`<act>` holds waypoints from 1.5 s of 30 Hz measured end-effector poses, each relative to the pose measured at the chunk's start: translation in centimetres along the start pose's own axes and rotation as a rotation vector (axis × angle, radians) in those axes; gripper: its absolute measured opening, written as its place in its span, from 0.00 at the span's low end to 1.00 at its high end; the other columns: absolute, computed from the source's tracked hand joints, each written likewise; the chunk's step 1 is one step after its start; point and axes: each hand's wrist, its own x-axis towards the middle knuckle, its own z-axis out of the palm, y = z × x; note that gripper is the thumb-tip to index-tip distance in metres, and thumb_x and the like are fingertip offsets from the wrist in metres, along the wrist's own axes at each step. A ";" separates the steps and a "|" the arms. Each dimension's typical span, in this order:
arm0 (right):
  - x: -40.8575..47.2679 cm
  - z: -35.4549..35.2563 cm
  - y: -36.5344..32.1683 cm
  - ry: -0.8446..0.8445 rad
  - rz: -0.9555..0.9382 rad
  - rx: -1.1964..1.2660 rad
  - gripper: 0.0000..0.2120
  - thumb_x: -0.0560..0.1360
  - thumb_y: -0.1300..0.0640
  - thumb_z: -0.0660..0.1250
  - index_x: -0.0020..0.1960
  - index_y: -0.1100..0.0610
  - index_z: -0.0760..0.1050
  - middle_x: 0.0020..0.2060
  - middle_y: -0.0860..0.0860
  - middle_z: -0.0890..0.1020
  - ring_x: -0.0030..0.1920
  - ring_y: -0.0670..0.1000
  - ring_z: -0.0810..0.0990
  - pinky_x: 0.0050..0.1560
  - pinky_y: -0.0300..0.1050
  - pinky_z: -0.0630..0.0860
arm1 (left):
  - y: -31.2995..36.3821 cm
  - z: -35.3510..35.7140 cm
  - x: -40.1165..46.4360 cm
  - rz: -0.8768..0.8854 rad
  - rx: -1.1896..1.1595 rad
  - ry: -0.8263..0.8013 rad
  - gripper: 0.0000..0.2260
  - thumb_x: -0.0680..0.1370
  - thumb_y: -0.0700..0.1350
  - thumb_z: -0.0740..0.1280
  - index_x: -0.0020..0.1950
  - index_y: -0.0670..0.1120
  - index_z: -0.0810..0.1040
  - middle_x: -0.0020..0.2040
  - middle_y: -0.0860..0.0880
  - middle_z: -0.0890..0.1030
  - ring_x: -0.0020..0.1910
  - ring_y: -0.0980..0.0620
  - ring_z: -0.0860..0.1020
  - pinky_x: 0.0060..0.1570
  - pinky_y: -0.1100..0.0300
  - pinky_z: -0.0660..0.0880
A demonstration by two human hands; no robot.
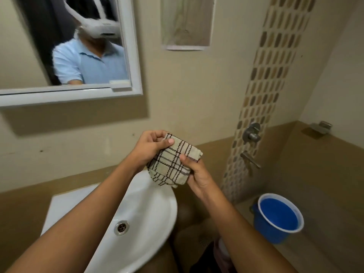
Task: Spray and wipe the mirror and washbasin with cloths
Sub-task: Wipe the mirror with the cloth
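Note:
A folded beige cloth point(171, 162) with dark checked lines is held in front of me, above the right rim of the white washbasin point(141, 209). My left hand point(149, 147) pinches its upper left corner between thumb and fingers. My right hand point(197, 174) grips its lower right side, thumb on top. The white-framed mirror point(65, 56) hangs on the wall at upper left and reflects a person in a light blue shirt. The basin's metal drain point(121, 227) shows between my forearms. No spray bottle is in sight.
A blue bucket point(277, 217) stands on the floor at lower right. Metal taps point(251, 133) and a spout point(250, 160) stick out of the mosaic tile strip on the right. A small wall niche point(186, 22) sits above. A metal fitting point(321, 127) is on the far right ledge.

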 end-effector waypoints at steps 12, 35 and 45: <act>-1.0 17.0 3.5 -0.179 0.058 0.023 0.23 0.73 0.60 0.72 0.67 0.62 0.75 0.61 0.65 0.80 0.63 0.66 0.78 0.66 0.70 0.70 | 8.0 -12.4 -8.5 0.104 0.316 0.219 0.08 0.74 0.39 0.72 0.49 0.35 0.81 0.43 0.40 0.84 0.39 0.50 0.81 0.41 0.58 0.78; 13.6 33.5 -16.3 -0.214 -0.721 -0.147 0.18 0.77 0.63 0.69 0.63 0.47 0.78 0.60 0.51 0.83 0.62 0.53 0.80 0.62 0.59 0.78 | 27.9 -27.3 -3.8 0.690 1.405 1.043 0.19 0.78 0.49 0.64 0.68 0.47 0.67 0.63 0.45 0.75 0.61 0.46 0.74 0.60 0.52 0.74; 15.3 37.8 -24.5 0.134 -1.224 -0.383 0.26 0.77 0.68 0.67 0.69 0.45 0.73 0.61 0.45 0.79 0.56 0.39 0.79 0.54 0.40 0.80 | 35.0 -31.1 -1.4 0.752 1.606 1.124 0.29 0.79 0.50 0.55 0.78 0.44 0.54 0.79 0.44 0.57 0.78 0.48 0.52 0.77 0.47 0.49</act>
